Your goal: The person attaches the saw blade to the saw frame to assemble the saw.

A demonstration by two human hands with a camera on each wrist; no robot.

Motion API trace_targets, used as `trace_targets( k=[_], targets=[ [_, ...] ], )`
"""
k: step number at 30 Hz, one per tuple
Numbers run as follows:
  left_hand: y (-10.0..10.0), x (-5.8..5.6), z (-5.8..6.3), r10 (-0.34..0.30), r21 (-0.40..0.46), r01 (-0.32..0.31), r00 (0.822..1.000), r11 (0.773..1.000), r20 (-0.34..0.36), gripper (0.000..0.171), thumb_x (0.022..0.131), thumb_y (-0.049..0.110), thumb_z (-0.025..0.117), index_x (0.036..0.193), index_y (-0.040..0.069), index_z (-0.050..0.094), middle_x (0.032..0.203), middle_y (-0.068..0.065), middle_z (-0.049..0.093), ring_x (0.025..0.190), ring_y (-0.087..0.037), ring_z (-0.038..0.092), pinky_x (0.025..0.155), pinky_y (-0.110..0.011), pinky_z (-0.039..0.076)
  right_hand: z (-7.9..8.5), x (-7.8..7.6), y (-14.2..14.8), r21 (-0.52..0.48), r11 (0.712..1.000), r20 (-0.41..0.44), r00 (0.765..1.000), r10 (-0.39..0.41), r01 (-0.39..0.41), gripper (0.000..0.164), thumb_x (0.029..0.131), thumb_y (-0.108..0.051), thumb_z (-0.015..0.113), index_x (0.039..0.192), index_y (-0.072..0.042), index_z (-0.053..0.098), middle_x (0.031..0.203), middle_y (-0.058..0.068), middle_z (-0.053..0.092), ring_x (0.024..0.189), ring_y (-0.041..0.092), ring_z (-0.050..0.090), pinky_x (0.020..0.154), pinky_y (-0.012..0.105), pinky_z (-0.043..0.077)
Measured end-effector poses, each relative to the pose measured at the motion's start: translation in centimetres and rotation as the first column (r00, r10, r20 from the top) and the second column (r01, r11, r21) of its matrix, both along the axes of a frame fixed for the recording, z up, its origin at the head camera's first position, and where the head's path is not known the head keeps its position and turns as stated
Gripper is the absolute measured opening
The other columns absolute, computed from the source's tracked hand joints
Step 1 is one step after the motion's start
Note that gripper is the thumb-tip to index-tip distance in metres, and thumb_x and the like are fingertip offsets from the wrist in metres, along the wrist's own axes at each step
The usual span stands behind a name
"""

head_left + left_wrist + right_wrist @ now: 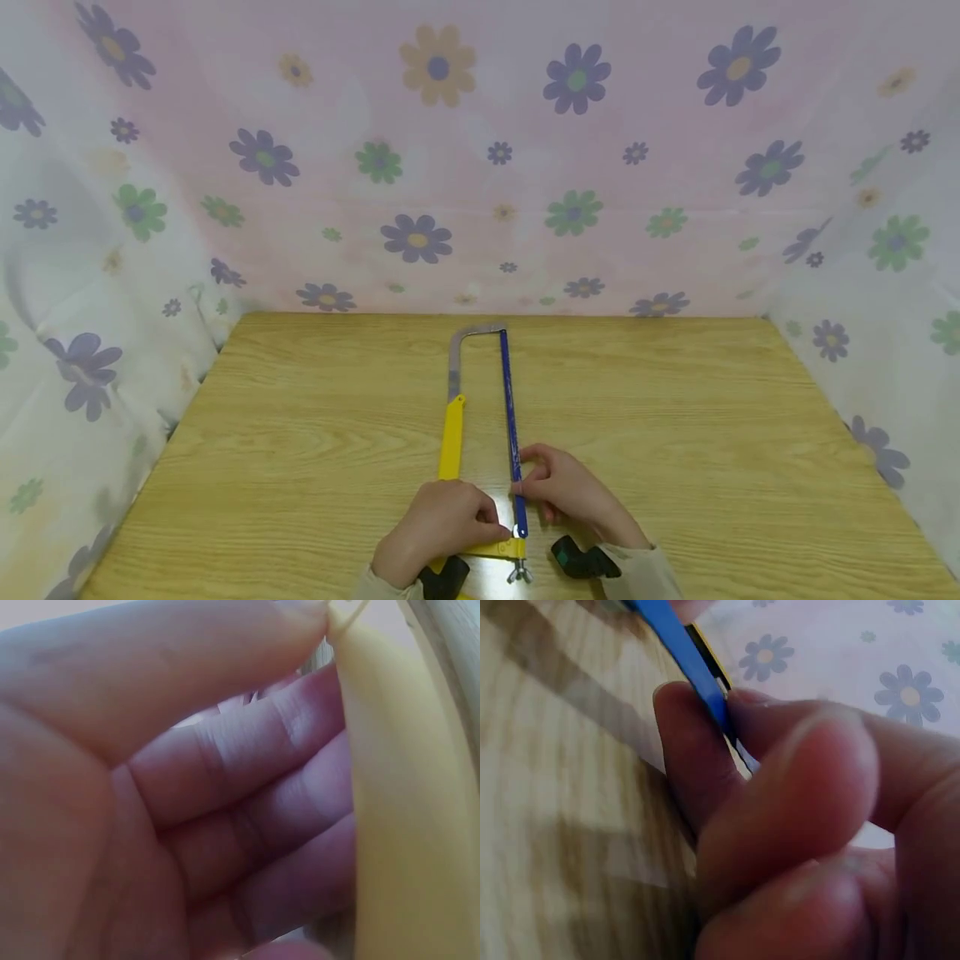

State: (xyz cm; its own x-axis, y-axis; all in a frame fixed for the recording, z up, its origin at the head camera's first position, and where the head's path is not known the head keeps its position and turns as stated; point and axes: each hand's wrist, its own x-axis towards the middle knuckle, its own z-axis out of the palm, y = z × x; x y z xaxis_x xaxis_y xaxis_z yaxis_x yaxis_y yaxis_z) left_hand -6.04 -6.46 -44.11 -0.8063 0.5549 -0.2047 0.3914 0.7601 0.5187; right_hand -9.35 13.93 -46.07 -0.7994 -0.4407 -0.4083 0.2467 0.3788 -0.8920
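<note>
A hacksaw lies lengthwise on the table, with a yellow handle section (pixel 451 442) and a grey metal bow (pixel 454 358) at its far end. Its blue blade (pixel 509 400) runs along the right side from the bow's tip to a yellow arm with a silver wing nut (pixel 519 572). My left hand (pixel 446 521) holds the yellow frame (pixel 405 795), thumb at its edge and fingers curled behind. My right hand (pixel 570 492) pinches the blade (pixel 679 649) between thumb and finger near its near end. The rest of the handle is partly hidden under the left hand.
The wood-grain table (pixel 300 417) is bounded by a flower-print cloth (pixel 480 192) at the back and both sides. Black wrist mounts (pixel 585 558) sit at the cuffs, close to the tabletop.
</note>
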Motion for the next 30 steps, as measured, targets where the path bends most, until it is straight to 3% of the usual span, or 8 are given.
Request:
trace_targets(
  k=[9, 22, 30],
  targets=[
    [0.0, 0.0, -0.1, 0.005, -0.002, -0.005, 1.0, 1.0, 0.002, 0.024, 0.076, 0.053, 0.059, 0.062, 0.034, 0.062, 0.052, 0.027, 0.044, 0.05, 0.003, 0.042, 0.047, -0.022, 0.032, 0.3, 0.3, -0.1, -0.049, 0.998, 0.03, 0.999, 0.042, -0.041, 0.072, 0.077, -0.024, 0.069, 0.133, 0.0, 0.03, 0.074, 0.01, 0.064, 0.04, 0.009, 0.046, 0.04, 0.022, 0.038],
    [0.2, 0.3, 0.0, 0.012, 0.024, -0.013, 1.0, 1.0, 0.025, 0.023, 0.077, 0.049, 0.061, 0.06, 0.032, 0.06, 0.049, 0.024, 0.042, 0.049, 0.002, 0.041, 0.047, -0.021, 0.031, 0.5, 0.5, 0.6, -0.133, 0.985, 0.069, 0.99, 0.121, -0.111, 0.068, 0.08, -0.013, 0.065, 0.134, 0.002, 0.025, 0.077, 0.011, 0.061, 0.041, 0.009, 0.043, 0.041, 0.022, 0.038],
    [0.0, 0.2, 0.0, 0.027, 0.016, -0.027, 1.0, 1.0, -0.008, 0.024, 0.077, 0.048, 0.061, 0.059, 0.032, 0.059, 0.049, 0.024, 0.042, 0.049, 0.002, 0.041, 0.047, -0.021, 0.031, 0.0, 1.2, 0.1, -0.189, 0.976, 0.052, 0.992, 0.116, -0.104, 0.071, 0.082, -0.012, 0.062, 0.135, 0.003, 0.018, 0.078, 0.014, 0.063, 0.045, 0.014, 0.056, 0.039, 0.024, 0.042]
  ],
)
